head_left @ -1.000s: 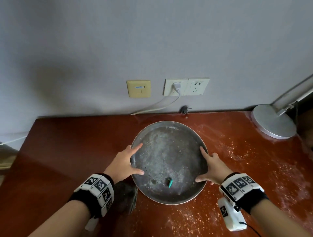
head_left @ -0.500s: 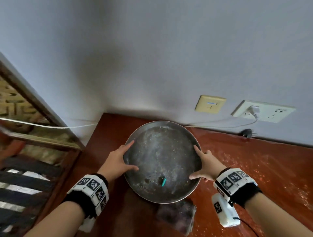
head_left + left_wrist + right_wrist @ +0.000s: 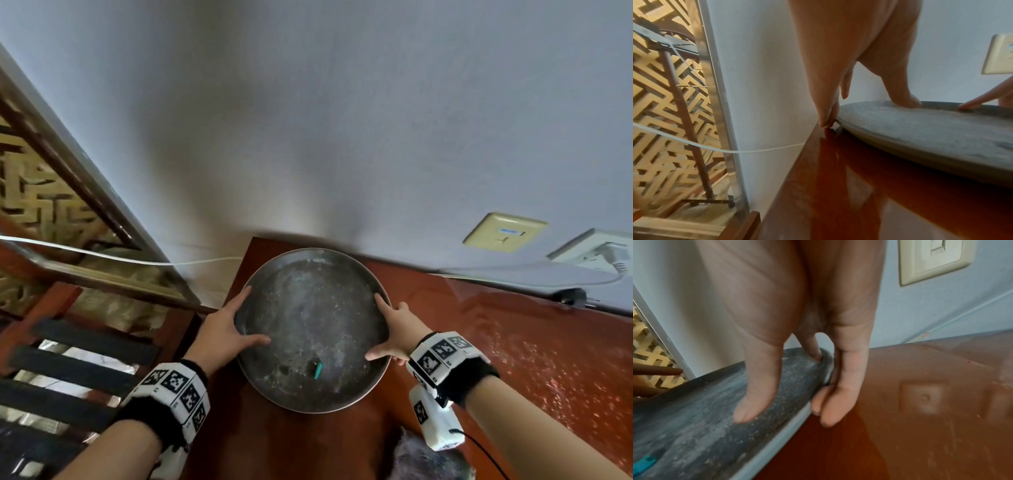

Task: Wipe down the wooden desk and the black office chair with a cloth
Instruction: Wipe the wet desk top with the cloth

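A round, dusty metal tray (image 3: pixel 308 308) sits at the left end of the red-brown wooden desk (image 3: pixel 513 342), close to the wall. My left hand (image 3: pixel 236 325) grips its left rim with the thumb lying inside. My right hand (image 3: pixel 394 329) grips the right rim. In the right wrist view the thumb presses the tray (image 3: pixel 705 410) from above and the other fingers curl under the rim. A small teal object (image 3: pixel 318 370) lies in the tray. A grey cloth (image 3: pixel 428 459) lies on the desk near the bottom edge, by my right forearm. No black chair is in view.
The desk's left edge (image 3: pixel 797 178) runs just beside the tray. Past it are a lattice screen (image 3: pixel 34 192), a white cable (image 3: pixel 102 255) and dark wooden slats (image 3: pixel 68 359). A beige wall plate (image 3: pixel 503 233) and white socket (image 3: pixel 599 253) are right. Dust speckles the desk's right part (image 3: pixel 548 377).
Both hands have carried the tray from the middle of the desk to its left end. The view swung left with it, and the cloth now lies to the tray's lower right.
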A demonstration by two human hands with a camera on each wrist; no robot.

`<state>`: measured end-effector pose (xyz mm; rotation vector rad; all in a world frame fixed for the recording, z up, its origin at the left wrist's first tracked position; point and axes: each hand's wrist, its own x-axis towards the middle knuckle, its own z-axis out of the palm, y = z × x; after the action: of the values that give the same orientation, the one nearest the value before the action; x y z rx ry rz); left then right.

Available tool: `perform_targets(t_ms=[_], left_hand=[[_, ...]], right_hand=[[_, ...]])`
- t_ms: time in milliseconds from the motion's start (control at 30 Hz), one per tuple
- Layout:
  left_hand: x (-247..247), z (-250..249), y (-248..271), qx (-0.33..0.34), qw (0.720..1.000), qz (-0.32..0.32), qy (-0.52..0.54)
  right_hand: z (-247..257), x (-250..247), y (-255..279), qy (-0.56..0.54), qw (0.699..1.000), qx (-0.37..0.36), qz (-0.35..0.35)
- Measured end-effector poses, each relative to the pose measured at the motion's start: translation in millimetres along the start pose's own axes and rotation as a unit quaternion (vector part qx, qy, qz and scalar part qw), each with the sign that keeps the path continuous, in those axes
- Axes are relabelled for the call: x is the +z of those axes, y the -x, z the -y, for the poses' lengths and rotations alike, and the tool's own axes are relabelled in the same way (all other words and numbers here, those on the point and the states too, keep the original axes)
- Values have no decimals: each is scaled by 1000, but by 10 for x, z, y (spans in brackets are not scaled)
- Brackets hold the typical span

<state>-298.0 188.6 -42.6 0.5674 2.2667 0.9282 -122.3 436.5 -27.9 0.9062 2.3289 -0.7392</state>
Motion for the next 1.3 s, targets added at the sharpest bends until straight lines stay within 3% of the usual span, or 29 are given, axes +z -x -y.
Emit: perform_targets(t_ms=[200, 333, 433, 500, 567, 633, 700, 767, 867, 1133, 1233, 1300], left_hand=[[96, 15, -40, 27, 1000, 0, 13], [187, -4, -8, 30, 997, 5, -75], [394, -263, 195, 151, 981, 6, -124], [708, -511, 458, 304, 936, 64, -164], [1160, -651, 768, 423, 858, 131, -261], [1671, -627, 1027, 480, 784, 185, -347], [2039, -547, 1172, 479, 745, 221, -408], [2222, -478, 1175, 432, 764, 236, -417], [2357, -550, 1164, 413, 774, 189, -442], [2911, -1527, 782, 267, 825, -3, -497], [3034, -1490, 1062, 197, 857, -11, -476], [3096, -1304, 1232, 181, 855, 69, -482]], right_hand=[[-10, 31, 34, -4, 1000, 19, -10], [-121, 7, 212, -22, 998, -12, -55], [-440, -114, 462, -5, 994, -25, -106], [-726, -170, 663, 13, 993, -25, -114], [-982, -177, 894, 56, 992, -36, -105], [-1238, -118, 1138, 95, 990, -59, -83], [-1542, -16, 1358, 110, 989, -75, -61], [-1898, 78, 1517, 103, 991, -74, -52], [-2434, 161, 1629, 93, 991, -84, -36], [-3255, -42, 1466, 120, 981, -126, -82], [-3405, -147, 1268, 120, 983, -112, -76], [-3443, -219, 1112, 122, 984, -103, -73]])
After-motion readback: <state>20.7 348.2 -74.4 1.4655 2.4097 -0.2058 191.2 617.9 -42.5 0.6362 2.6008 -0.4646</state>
